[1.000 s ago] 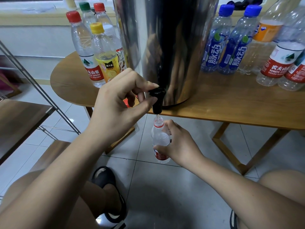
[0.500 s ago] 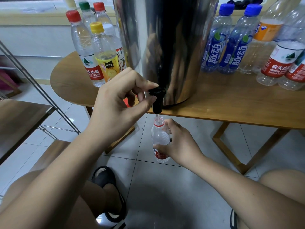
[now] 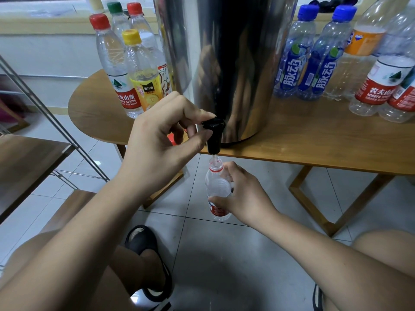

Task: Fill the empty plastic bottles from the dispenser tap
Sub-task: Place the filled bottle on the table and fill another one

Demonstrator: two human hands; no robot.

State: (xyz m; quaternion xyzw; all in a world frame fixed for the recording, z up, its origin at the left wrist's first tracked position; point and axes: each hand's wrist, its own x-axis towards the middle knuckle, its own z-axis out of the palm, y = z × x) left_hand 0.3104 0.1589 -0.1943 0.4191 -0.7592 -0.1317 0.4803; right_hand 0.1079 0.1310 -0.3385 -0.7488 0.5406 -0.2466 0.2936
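Observation:
A tall steel dispenser (image 3: pixel 226 63) stands on the wooden table (image 3: pixel 314 140), its black tap (image 3: pixel 213 135) jutting over the front edge. My left hand (image 3: pixel 164 140) pinches the tap's lever between thumb and forefinger. Below the spout my right hand (image 3: pixel 242 194) grips a clear uncapped bottle (image 3: pixel 217 185) with a red neck ring and red label, held upright with its mouth just under the tap. A thin stream of water runs into it.
Capped bottles (image 3: pixel 125 70) stand left of the dispenser; two blue-capped bottles (image 3: pixel 310 59) and larger clear bottles (image 3: pixel 386 70) stand on the right. A red cap (image 3: pixel 171 139) lies behind my left hand. A metal rack (image 3: pixel 45 108) stands at left; my knees and a black slipper (image 3: pixel 148 250) are below.
Both hands stay in place. The bottle stays under the tap, raised very slightly toward the spout.

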